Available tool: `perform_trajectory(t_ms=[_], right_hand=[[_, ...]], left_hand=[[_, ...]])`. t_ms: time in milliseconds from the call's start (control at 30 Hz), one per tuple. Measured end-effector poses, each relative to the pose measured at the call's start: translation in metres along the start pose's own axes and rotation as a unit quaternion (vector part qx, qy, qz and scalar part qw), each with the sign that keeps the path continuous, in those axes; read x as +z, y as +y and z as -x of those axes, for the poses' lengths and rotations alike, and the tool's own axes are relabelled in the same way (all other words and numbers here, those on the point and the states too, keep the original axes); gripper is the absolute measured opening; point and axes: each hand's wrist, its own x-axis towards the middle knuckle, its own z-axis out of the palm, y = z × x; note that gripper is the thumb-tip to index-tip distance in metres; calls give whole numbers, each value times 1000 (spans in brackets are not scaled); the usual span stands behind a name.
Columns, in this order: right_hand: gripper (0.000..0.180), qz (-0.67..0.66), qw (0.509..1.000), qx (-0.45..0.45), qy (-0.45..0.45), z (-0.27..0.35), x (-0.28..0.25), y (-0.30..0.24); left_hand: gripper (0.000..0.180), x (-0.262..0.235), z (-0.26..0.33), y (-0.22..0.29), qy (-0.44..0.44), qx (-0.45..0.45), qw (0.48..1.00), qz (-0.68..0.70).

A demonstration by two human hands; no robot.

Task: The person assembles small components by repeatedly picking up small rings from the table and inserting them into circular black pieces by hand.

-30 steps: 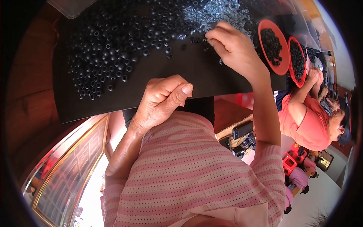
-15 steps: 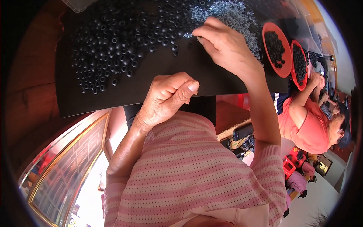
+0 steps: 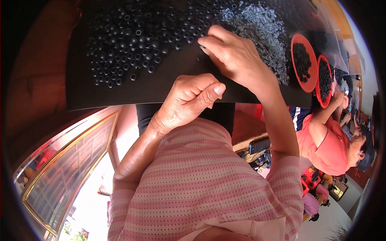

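Observation:
My left hand point(image 3: 191, 100) is curled into a fist over the table's near edge, thumb on top; whatever its fingers hold is hidden. Farther out and to its right, my right hand point(image 3: 235, 56) pinches thumb and forefinger together just above the black tabletop point(image 3: 161, 90). A tiny pale glint shows at those fingertips, too small to name. Left of them spreads a loose pile of round black bead-like pieces with holes point(image 3: 136, 44). Behind and right of my right hand lies a heap of small shiny clear-grey pieces point(image 3: 265, 36). One tiny dark speck point(image 3: 197, 58) sits below the fingertips.
Two red bowls, a nearer one point(image 3: 295, 78) and a farther one point(image 3: 320, 98), stand at the right with small black pieces inside. Beyond them a co-worker in a coral shirt point(image 3: 327, 144) works at the same table. A dark phone-like device point(image 3: 259, 145) lies below table level.
The view has shifted a little. My right hand has moved left and nearer to me, off the clear pieces to the edge of the black pile. My left fist looks unchanged.

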Motion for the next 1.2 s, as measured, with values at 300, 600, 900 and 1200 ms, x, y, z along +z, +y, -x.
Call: perform_trajectory(t_ms=[300,600,900,1200], right_hand=[[20,41,997,3,59,19,-5,-1],[27,-217,957,35,189,55,-6,-25],[27,-286,919,18,270,58,10,-33],[25,-281,900,4,333,57,25,-42]], left_hand=[[33,3,-2,3,-10,-17,1000,-19],[35,4,-2,-1,24,-79,995,49],[34,4,-7,1,14,-66,989,133],[32,3,-2,-2,45,-72,979,183]])
